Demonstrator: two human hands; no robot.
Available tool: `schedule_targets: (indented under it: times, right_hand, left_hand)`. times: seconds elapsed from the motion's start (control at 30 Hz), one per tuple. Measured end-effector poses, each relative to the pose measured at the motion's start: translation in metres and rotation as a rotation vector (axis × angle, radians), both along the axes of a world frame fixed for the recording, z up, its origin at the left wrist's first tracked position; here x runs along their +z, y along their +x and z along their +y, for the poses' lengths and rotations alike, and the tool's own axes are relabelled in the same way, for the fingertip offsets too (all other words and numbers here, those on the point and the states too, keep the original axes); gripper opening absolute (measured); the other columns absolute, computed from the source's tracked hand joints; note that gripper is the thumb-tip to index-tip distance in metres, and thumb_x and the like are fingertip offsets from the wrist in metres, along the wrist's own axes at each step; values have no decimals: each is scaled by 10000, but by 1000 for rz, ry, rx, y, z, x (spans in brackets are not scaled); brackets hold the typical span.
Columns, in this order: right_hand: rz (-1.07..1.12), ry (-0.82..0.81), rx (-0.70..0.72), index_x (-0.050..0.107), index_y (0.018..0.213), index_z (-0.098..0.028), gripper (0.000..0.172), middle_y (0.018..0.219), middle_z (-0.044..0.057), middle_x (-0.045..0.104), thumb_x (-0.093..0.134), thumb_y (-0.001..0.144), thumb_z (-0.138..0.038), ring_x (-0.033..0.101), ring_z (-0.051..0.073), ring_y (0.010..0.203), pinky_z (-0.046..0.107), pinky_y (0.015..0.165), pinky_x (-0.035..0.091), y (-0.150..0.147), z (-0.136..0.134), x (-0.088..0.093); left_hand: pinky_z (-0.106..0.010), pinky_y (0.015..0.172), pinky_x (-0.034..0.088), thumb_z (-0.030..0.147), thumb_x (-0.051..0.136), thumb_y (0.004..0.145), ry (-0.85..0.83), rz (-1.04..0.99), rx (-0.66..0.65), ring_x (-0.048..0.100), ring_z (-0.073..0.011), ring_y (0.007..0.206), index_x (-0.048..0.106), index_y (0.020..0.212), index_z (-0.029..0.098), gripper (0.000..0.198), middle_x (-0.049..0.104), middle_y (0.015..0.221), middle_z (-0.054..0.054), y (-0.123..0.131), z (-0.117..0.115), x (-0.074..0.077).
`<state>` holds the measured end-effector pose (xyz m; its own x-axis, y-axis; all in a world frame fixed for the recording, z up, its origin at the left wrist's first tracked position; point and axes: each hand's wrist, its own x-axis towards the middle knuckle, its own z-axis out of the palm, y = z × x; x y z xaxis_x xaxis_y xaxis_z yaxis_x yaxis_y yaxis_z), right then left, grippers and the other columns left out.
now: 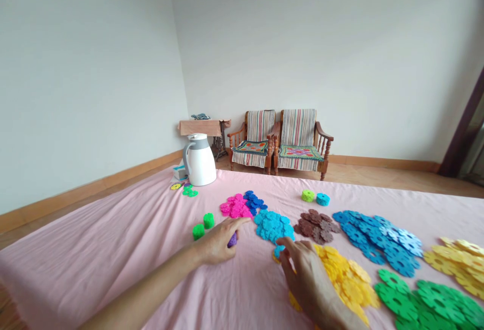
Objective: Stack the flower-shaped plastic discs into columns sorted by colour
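Observation:
My left hand (221, 241) is closed round a stack of purple snowflake discs (232, 239), with its index finger stretched toward the pink disc pile (236, 206). My right hand (302, 264) is over the edge of the yellow disc pile (342, 274), fingers bent and apart. By its fingertips lies a small light-blue disc (279, 252) with some yellow under it; whether they touch is unclear. A pile of light-blue discs (274, 225) sits just beyond, between the two hands. Two short bright-green stacks (198, 231) stand left of my left hand.
Brown discs (315, 226), large blue discs (378, 239), green discs (427, 299) and dark-blue discs (254, 202) lie in piles on the pink cloth (151, 249). Lime (307, 196) and cyan (322, 199) stacks stand farther back. A white jug (202, 163) is at the far left; two chairs (298, 143) are beyond.

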<state>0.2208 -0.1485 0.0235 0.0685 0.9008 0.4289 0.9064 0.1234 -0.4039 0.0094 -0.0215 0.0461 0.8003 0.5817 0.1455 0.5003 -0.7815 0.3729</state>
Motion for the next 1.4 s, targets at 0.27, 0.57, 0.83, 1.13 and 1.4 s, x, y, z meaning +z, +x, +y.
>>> schedule_targets:
  times: [0.27,0.57,0.83,1.13,1.4]
  right_hand:
    - [12,-11,13,627,946,-224,236,763,35,683,409,880,-161,586,202,774,281,701,374,-1,0,0]
    - [13,13,13,633,963,-231,246,763,31,683,417,871,-157,583,196,757,276,690,371,0,1,-3]
    - [-2,25,18,643,922,-224,243,725,29,668,409,878,-173,577,188,730,267,674,362,1,3,-6]
    - [-5,-28,32,634,933,-225,257,765,32,675,383,895,-183,577,208,754,289,690,355,1,3,-5]
    - [-2,-3,35,630,888,-224,245,749,30,673,387,900,-193,578,198,740,279,690,353,0,3,-8]
  left_hand:
    - [-311,839,365,-4,463,554,113,92,105,534,-180,865,350,1350,293,857,579,868,20,-23,13,5]
    - [-329,888,314,-11,452,540,149,131,85,543,-175,874,364,1341,304,865,601,871,26,-25,7,14]
    - [-332,921,352,94,511,689,190,-20,164,548,-205,979,498,1230,227,557,626,1036,-30,-49,12,49]
    - [-300,866,428,132,524,697,159,79,303,582,-202,964,600,1077,170,389,629,1093,-63,-64,29,55]
    - [-246,722,472,248,657,618,26,272,400,645,-197,829,613,1133,203,519,668,1055,-48,-64,59,49]
